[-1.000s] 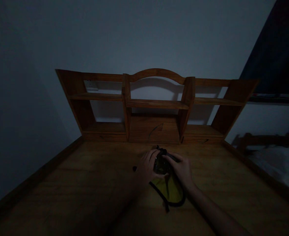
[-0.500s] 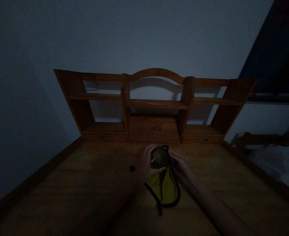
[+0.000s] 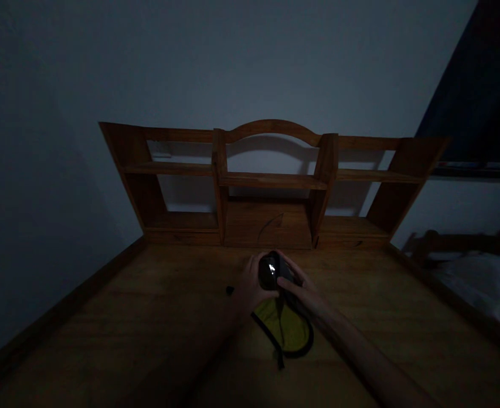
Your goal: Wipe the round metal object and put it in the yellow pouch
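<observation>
In the dim head view, a glossy dark rounded object sits between my two hands, a bright reflection on its surface. My left hand curves around its left side, thumb below it. My right hand closes on its right side, with thumb and fingers on a dark fabric-like part there. Beneath the hands, a yellow-green cloth with black edging hangs or lies toward me, a short black tab at its near end. How the cloth joins the rounded object is hidden. A small black thing shows left of my left hand.
The wooden desk has raised side edges. A wooden shelf unit stands along its back against the pale wall. Right of the desk are a dark window or panel and whitish, crumpled material.
The rounded object has turned from a see-through greenish look to dark and glossy. My right hand has shifted left, its thumb now on the near side. The cloth's shape has changed slightly.
</observation>
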